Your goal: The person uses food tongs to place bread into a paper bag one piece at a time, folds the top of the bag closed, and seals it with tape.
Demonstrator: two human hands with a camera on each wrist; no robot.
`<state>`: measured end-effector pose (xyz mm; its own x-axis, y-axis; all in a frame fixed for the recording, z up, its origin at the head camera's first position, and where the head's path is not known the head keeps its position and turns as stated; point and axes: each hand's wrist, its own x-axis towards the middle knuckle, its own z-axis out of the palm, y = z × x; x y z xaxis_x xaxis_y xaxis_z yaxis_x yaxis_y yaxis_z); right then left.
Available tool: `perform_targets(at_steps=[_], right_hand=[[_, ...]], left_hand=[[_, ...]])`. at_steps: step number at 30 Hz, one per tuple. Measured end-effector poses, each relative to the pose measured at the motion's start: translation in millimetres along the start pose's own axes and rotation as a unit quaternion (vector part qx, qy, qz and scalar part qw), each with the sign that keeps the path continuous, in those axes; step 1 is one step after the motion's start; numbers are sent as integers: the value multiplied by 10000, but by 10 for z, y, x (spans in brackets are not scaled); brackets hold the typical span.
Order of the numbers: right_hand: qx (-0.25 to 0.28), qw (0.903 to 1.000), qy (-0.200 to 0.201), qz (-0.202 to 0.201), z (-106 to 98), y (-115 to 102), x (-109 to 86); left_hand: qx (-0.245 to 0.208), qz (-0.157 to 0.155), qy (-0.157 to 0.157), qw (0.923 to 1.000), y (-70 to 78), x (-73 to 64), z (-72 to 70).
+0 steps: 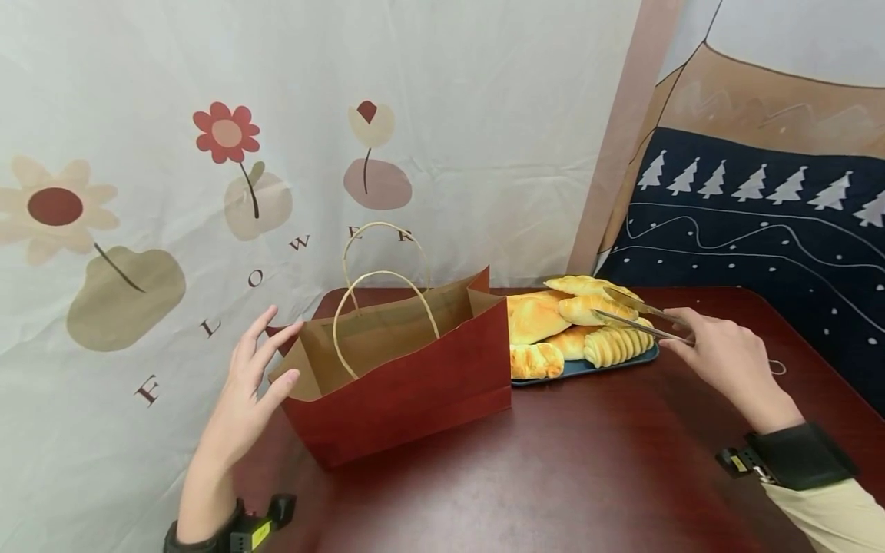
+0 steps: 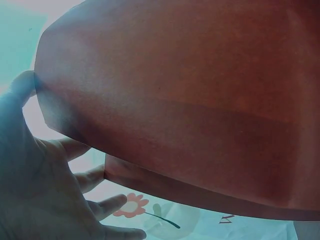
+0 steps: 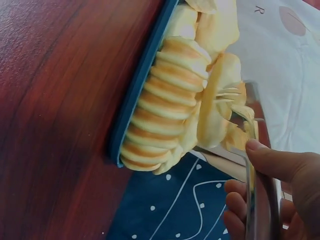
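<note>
Tongs [image 3: 251,200] — in curled right hand [image 1: 727,361]

Pale flower-print backdrop [image 1: 498,100] (lettered FLOWER), navy tree-print cloth [image 1: 754,230], reddish-brown table [image 1: 588,461]

Tongs [image 1: 646,307] at bread [image 1: 579,310], red bag [image 1: 408,392] upright

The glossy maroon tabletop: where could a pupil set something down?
Bare: the tabletop in front of the blue rectangular tray and right of the red paper bag. Crowded: the tray, heaped with golden bread; beside it, the right hand holds metal tongs.
</note>
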<state>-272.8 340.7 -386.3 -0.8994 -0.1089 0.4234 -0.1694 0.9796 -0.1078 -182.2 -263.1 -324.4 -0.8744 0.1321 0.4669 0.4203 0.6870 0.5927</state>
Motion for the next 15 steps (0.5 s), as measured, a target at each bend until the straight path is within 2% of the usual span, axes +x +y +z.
perform_targets(at_steps=[3, 9, 15], right_hand=[[-21, 9999, 142, -66, -24, -22, 7], [-249, 9994, -40, -230, -35, -62, 40], [-398, 9979, 33, -507, -19, -121, 89]], left_hand=[[-26, 3, 4, 10000, -2, 2, 4], [-67, -36, -7, 10000, -1, -1, 7], [-76, -57, -29, 10000, 5, 0, 9]])
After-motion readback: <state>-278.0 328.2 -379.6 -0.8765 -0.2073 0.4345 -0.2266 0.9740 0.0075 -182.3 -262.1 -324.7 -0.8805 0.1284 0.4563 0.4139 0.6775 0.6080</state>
